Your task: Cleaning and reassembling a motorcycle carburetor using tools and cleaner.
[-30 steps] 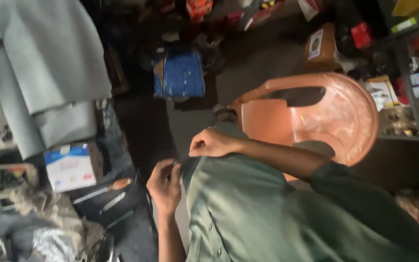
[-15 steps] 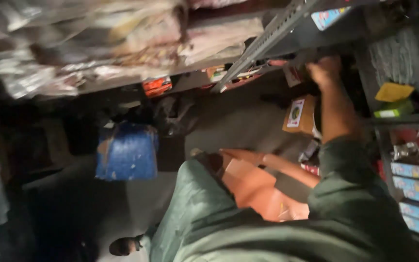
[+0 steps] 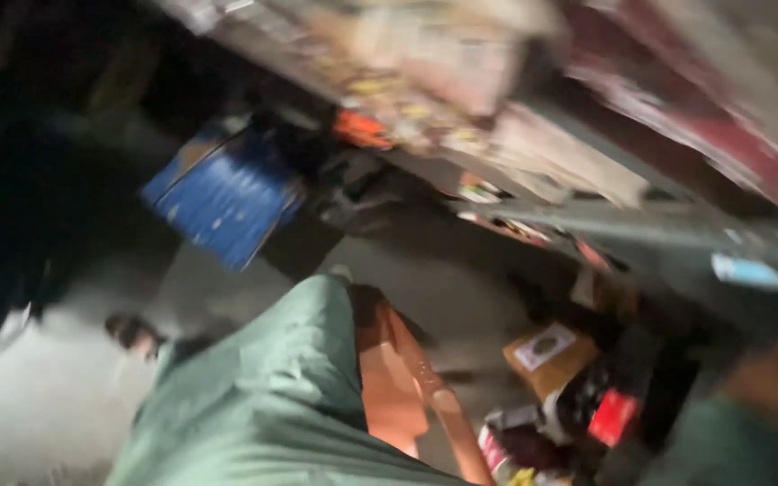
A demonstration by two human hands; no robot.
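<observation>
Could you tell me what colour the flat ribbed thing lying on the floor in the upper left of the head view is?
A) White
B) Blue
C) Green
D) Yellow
B. The flat ribbed thing on the grey floor shows clearly blue despite the motion blur; the green nearby belongs to the person's clothing, and the chair beside it is orange.

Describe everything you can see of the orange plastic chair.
The orange plastic chair looks like smooth, glossy moulded plastic. Only part of it shows: a flat panel and a slanting edge or leg running toward the bottom of the frame. It stands on the grey floor, close against the person's green-clad leg, which hides its left side. Motion blur hides finer detail.
</observation>
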